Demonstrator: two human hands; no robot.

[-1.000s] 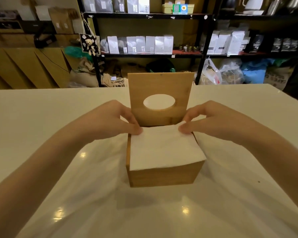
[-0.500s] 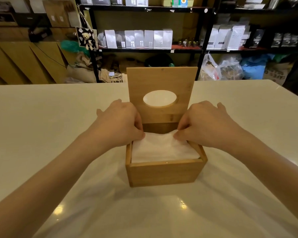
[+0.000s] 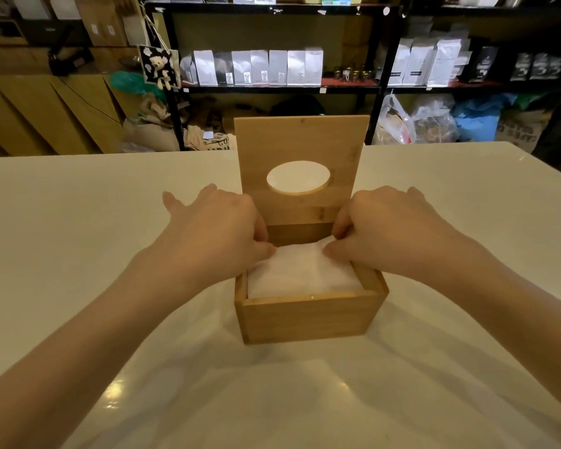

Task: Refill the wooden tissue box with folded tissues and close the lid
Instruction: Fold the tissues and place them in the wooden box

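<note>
The wooden tissue box (image 3: 308, 317) stands in the middle of the white table. Its lid (image 3: 300, 144), with an oval hole, stands upright at the back. A white stack of folded tissues (image 3: 302, 273) lies inside the box, its top just below the rim. My left hand (image 3: 217, 234) rests on the stack's far left corner, fingertips pinched on the tissue. My right hand (image 3: 386, 228) does the same at the far right corner, where the tissue edge is lifted a little. The far edge of the stack is hidden by both hands.
The white table (image 3: 78, 241) spreads wide on all sides of the box. Beyond its far edge stand black shelves (image 3: 279, 87) with white bags, plus sacks and plastic bags (image 3: 431, 121) on the floor.
The tissue stack, first held above the rim, has been lowered into the box. Both hands followed it down and now press its far corners.
</note>
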